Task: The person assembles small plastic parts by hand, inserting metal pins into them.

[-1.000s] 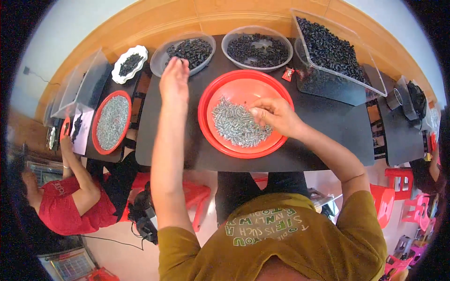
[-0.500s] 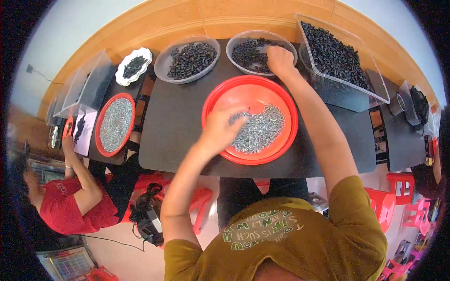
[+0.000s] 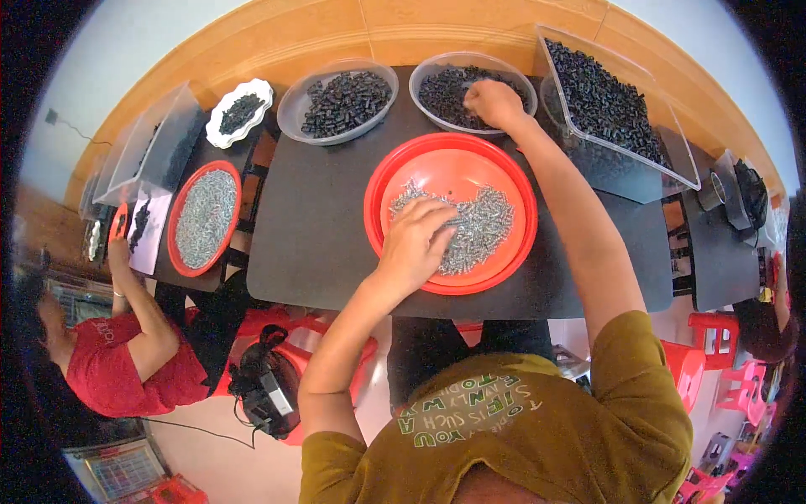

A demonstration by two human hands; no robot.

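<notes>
Left: on the dark tabletop point(image 3: 311, 227), a translucent round plastic bowl point(image 3: 290, 116) holds short black cylindrical pieces point(image 3: 348, 101); neither of the hands touches it. Left hand point(image 3: 409, 245): fingers curved over the small silver metal pieces point(image 3: 483, 227) in the red round plastic tray point(image 3: 437, 160), thumb spread apart from the index finger. Judgement: work from the heap's thin edge, where single pieces separate readily, and pinch with fingertips only. Right hand point(image 3: 495, 105): fingers bent down into a second translucent round bowl point(image 3: 443, 123), among small black pieces point(image 3: 445, 88); tips hidden, so cannot tell whether they pinch one. Judgement: a light touch avoids scattering. Far right: a clear rectangular plastic bin point(image 3: 604, 172) of black pieces, near the right forearm.
</notes>
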